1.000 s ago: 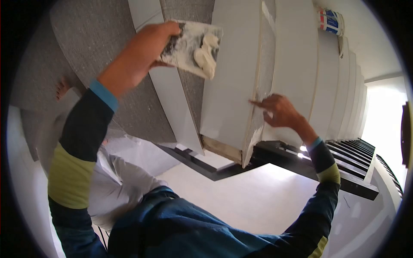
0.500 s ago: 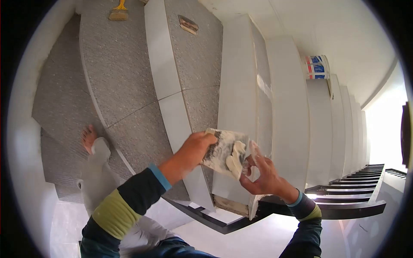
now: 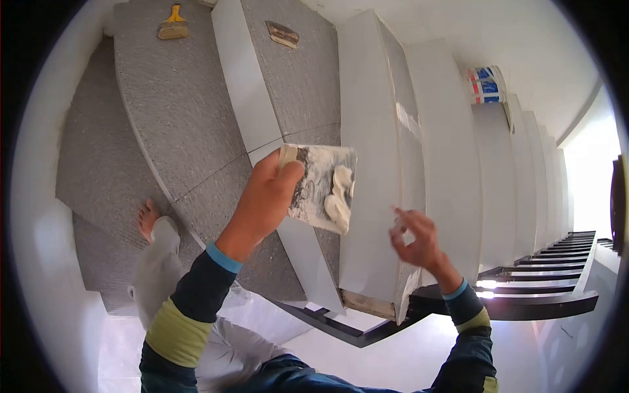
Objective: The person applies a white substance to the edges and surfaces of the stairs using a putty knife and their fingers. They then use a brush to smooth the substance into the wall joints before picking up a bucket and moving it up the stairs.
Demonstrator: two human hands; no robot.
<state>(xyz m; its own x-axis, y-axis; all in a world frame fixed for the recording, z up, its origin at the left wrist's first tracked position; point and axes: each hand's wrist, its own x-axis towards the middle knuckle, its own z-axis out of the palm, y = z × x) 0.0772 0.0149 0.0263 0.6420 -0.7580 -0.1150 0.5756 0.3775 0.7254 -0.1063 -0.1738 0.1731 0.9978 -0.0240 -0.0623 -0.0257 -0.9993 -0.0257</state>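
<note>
My left hand grips a wide, flat putty scraper by its handle edge, thumb on top. White smears cover the blade, and a thick lump of cream-white putty lies towards its right side. The scraper is held up over the stair steps. To its right, my right hand is in the air with fingers loosely curled and apart, a gap showing between thumb and forefinger. Whitish residue marks its fingertips, and it is separate from the blade.
Grey speckled treads and white risers fill the stairway. A yellow-handled brush and another scraper lie on treads. A blue, red and white bucket stands farther up by the wall. A dark railing runs along the right side.
My left hand has moved the scraper up and slightly left. My right hand has come away from the blade's edge to the right. The camera view has shifted a little.
</note>
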